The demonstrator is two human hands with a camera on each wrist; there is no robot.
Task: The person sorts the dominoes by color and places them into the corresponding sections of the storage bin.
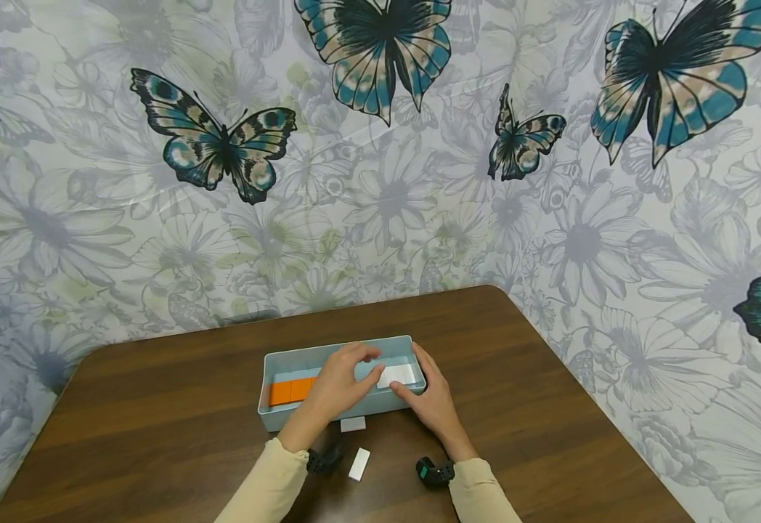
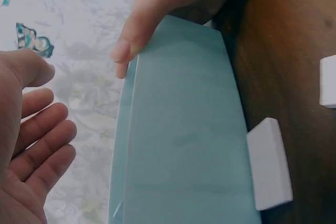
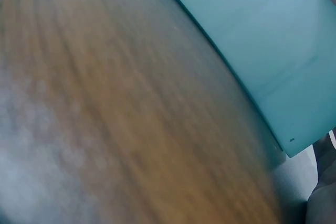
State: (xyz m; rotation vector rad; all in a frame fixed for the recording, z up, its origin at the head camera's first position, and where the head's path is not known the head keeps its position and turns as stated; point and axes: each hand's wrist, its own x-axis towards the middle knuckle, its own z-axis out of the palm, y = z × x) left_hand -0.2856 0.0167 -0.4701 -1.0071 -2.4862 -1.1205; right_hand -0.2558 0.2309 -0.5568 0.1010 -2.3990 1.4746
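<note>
A light blue rectangular bin sits on the table. Orange blocks lie side by side at its left end, and white blocks at its right end. My left hand hovers over the middle of the bin, fingers loosely bent, holding nothing; the left wrist view shows its palm bare. With thumb and fingers around the right end, my right hand grips the bin. In the left wrist view its thumb lies on the near rim. Most of this hand is outside the right wrist view.
One white block lies against the front wall of the bin. Another white block lies closer to me, between my forearms. The brown wooden table ends at a butterfly-patterned cloth wall behind.
</note>
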